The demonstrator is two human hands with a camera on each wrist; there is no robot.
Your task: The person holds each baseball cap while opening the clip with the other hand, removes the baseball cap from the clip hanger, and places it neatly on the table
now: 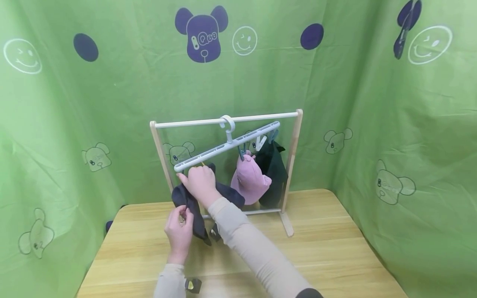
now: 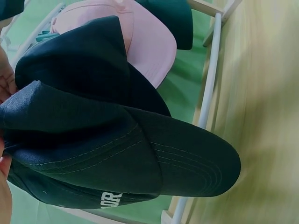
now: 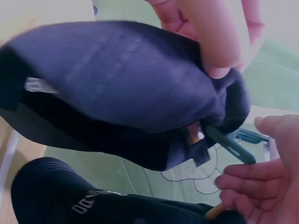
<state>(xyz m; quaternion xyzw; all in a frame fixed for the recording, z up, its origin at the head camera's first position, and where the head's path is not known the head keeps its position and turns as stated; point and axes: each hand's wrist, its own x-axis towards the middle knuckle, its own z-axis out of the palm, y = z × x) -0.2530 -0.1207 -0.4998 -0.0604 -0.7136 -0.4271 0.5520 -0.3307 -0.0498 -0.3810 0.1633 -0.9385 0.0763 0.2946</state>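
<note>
My left hand (image 1: 180,234) pinches the edge of a dark navy cap (image 1: 195,215) below the low left end of a tilted light-blue hanger (image 1: 208,154). In the right wrist view, a dark green clothespin (image 3: 233,147) sits at that cap's edge. Around its free end are the spread thumb and fingers of my right hand (image 3: 261,179), thumb apart from fingertips. A second dark cap (image 3: 51,191) with light lettering hangs beside it, near a yellow clothespin (image 3: 215,211). In the left wrist view the nearer cap (image 2: 187,154) shows its stitched brim and part of its white lettering.
A pink cap (image 1: 250,178) and a dark green cap (image 1: 275,174) hang from the hanger's raised right end by clothespins. A white clothespin (image 1: 261,143) hangs between them. The hanger hooks over the top bar (image 1: 268,117) of a wooden rack on a wood-grain table (image 1: 320,248).
</note>
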